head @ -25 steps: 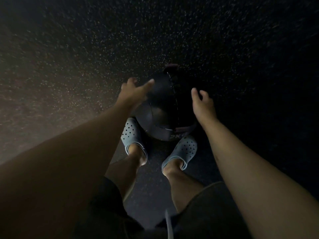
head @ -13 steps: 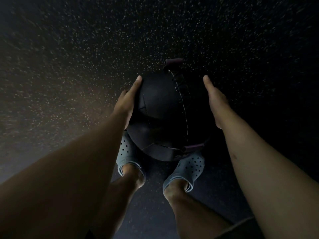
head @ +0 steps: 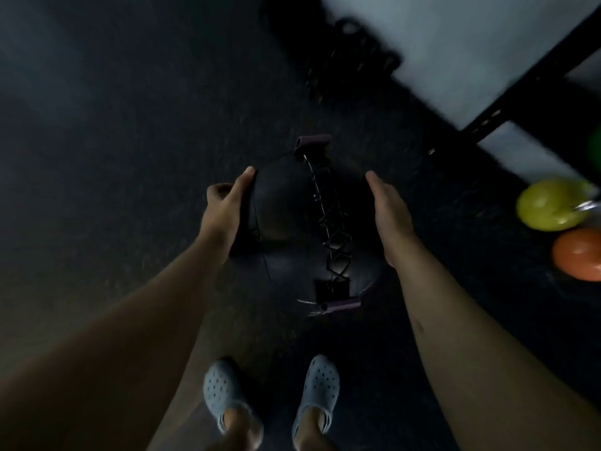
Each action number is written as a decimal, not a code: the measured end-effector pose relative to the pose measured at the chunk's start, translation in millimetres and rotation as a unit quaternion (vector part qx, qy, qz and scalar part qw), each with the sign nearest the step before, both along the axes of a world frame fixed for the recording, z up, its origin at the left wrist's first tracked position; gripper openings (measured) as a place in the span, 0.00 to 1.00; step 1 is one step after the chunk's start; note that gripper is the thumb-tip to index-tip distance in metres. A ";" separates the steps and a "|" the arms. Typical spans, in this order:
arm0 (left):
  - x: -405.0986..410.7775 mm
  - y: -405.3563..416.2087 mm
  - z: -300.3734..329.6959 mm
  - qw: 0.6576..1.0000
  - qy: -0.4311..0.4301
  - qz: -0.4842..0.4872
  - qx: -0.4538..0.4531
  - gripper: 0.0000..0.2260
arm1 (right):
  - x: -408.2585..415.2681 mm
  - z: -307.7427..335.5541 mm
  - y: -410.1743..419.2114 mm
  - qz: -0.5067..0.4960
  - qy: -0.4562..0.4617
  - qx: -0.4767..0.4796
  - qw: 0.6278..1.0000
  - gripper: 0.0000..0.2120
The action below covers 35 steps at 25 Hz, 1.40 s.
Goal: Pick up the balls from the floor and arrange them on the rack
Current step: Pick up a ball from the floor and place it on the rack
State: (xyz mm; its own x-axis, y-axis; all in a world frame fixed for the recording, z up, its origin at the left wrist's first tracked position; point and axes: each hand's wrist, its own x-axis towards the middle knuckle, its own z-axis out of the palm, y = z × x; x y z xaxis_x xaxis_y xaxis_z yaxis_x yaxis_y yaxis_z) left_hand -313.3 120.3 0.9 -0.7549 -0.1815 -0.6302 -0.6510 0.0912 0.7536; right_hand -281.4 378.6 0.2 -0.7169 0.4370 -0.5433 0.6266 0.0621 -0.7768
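A large black ball [head: 292,229] with black lacing down its middle and purple tabs at both ends hangs in front of me, above the dark floor. My left hand [head: 226,213] presses flat against its left side and my right hand [head: 388,213] against its right side; together they hold it up. At the right edge a yellow-green ball [head: 549,205] and an orange ball [head: 579,253] rest low beside a black rack frame [head: 533,79]. The scene is dim and blurred.
My two feet in grey clogs [head: 227,402] stand below the ball on the dark floor [head: 113,157]. A dark heap of gear [head: 351,50] lies by the pale wall [head: 455,43] at the top. The rack's black beam slants across the upper right.
My hands closed on the black ball and lifted it off the floor. The view swung up and right, so the wall, rack frame and coloured balls now show.
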 end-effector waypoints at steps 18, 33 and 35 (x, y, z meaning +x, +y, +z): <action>110.3 420.0 662.3 0.790 0.481 -0.289 0.246 0.20 | 281.3 658.2 322.2 -0.332 0.478 0.262 0.770 0.34; 195.2 703.1 743.6 0.696 0.543 -0.328 0.336 0.30 | 379.6 741.5 588.5 -0.316 0.537 0.314 0.717 0.36; 169.2 747.6 757.8 0.689 0.555 -0.323 0.335 0.32 | 353.8 751.7 632.4 -0.310 0.552 0.312 0.708 0.36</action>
